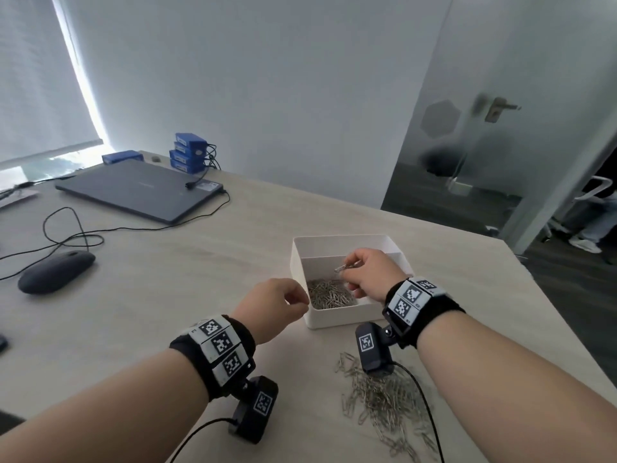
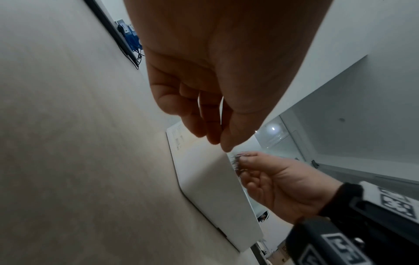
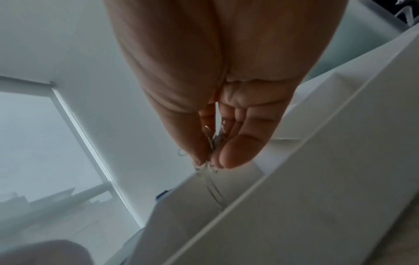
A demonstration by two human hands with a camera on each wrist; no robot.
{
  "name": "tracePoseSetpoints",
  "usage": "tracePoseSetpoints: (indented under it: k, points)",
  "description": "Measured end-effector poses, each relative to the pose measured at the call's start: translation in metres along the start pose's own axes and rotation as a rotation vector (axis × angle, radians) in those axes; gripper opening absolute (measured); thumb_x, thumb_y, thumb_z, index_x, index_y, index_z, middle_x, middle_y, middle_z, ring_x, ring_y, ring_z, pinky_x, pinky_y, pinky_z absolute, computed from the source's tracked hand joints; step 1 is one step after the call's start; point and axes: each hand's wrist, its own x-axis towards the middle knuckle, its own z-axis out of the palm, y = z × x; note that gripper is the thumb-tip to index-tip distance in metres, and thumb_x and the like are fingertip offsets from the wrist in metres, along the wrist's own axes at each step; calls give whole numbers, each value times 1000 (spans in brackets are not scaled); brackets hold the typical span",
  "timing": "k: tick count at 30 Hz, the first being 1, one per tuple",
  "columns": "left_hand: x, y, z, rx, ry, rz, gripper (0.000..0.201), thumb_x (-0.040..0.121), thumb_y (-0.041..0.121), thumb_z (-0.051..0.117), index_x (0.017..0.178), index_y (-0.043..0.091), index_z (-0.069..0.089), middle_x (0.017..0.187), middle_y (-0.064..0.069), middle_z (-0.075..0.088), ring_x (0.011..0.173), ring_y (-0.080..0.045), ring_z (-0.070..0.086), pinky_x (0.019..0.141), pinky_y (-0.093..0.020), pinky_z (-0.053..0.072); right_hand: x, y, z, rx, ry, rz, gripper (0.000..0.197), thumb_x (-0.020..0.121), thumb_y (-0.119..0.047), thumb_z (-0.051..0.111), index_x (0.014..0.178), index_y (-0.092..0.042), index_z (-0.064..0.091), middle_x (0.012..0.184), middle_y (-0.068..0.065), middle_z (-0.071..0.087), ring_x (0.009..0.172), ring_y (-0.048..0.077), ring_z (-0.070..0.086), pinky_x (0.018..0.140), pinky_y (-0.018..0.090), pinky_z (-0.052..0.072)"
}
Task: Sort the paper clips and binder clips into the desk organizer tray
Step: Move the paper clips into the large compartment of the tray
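You're maybe a third of the way through, going by how the clips lie; your right hand (image 1: pixel 369 274) is over the tray (image 1: pixel 302 262) with thumb and fingertips pinched on a small bunch of clips (image 1: pixel 347 266), hanging above the near compartment and not let go yet; that compartment already has a decent heap (image 1: pixel 330 297) in it; your left hand (image 1: pixel 275 304) is just beside the tray's near-left corner, fingers loosely curled with nothing in them as far as I can tell. The bigger job is what's left; the pile (image 1: pixel 384 397) on the desk (image 1: pixel 200 279) near your right wrist looks larger than what's in the tray. The far compartments look bare from here, though your hand hides part of them; no binder clips anywhere I can see, so that half of the sort may not have started, or there just aren't any in shot.
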Motion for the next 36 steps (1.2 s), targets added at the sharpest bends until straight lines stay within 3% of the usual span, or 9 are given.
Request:
tracePoseSetpoints:
  k: [5, 10, 14, 18, 21, 25, 28, 33, 36]
  points:
    - [-15, 7, 3, -4, -203, 62, 6, 85, 27, 74, 91, 29, 76, 77, 19, 66, 62, 12, 57, 58, -4, 40, -8, 12, 0, -30, 6, 1, 34, 90, -5, 67, 121, -16, 60, 88, 12, 65, 73, 24, 67, 72, 40, 63]
    - [-24, 19, 16, 174, -443, 144, 29, 85, 36, 74, 113, 34, 72, 106, 15, 70, 95, -1, 64, 89, -23, 52, -49, 24, -28, -97, 69, -77, 14, 92, -15, 66, 105, -20, 70, 90, -1, 69, 77, 17, 67, 70, 31, 57]
    - [-25, 29, 33, 314, -459, 182, 41, 89, 36, 63, 130, 28, 64, 125, 9, 61, 114, -10, 58, 97, -21, 42, -85, 53, -56, -308, -6, -18, 11, 95, -23, 61, 98, -27, 72, 93, -10, 69, 82, 6, 64, 74, 22, 47]
    - [-26, 35, 48, 427, -489, 144, 39, 82, 37, 47, 113, 20, 64, 119, -2, 54, 117, -23, 54, 103, -36, 45, -109, 86, -73, -587, -149, 118, 37, 96, -20, 53, 131, -24, 64, 134, -3, 59, 118, 11, 58, 100, 22, 42]
    - [-27, 42, 59, 449, -509, 154, 36, 86, 36, 43, 109, 19, 65, 118, -4, 50, 116, -24, 53, 105, -38, 43, -122, 100, -76, -698, -217, 166, 51, 96, -23, 50, 147, -24, 49, 148, 0, 43, 135, 17, 45, 115, 28, 32]
    - [-33, 57, 74, 382, -556, 173, 29, 86, 24, 47, 106, 20, 67, 120, -1, 51, 114, -23, 54, 105, -36, 42, -135, 105, -64, -748, -234, 103, 52, 98, -31, 47, 150, -25, 44, 141, -3, 42, 132, 18, 43, 115, 32, 33]
    - [-37, 66, 81, 332, -578, 220, 38, 88, 18, 49, 121, 24, 68, 126, -1, 53, 120, -20, 52, 109, -32, 38, -141, 100, -53, -670, -283, 39, 50, 96, -23, 49, 147, -25, 49, 135, -5, 45, 126, 13, 47, 112, 26, 34]
    - [-31, 60, 75, 275, -461, 202, 35, 96, 20, 54, 128, 19, 67, 129, 2, 61, 119, -17, 57, 103, -26, 42, -144, 92, -61, -582, -234, -7, 44, 99, -24, 51, 142, -25, 55, 133, -6, 52, 116, 6, 52, 100, 17, 36]
    - [-23, 53, 72, 309, -420, 133, 36, 93, 16, 50, 126, 14, 66, 130, -4, 58, 122, -22, 55, 105, -29, 41, -134, 92, -60, -622, -209, 53, 50, 98, -29, 50, 148, -22, 47, 145, -1, 44, 127, 13, 48, 109, 24, 35]
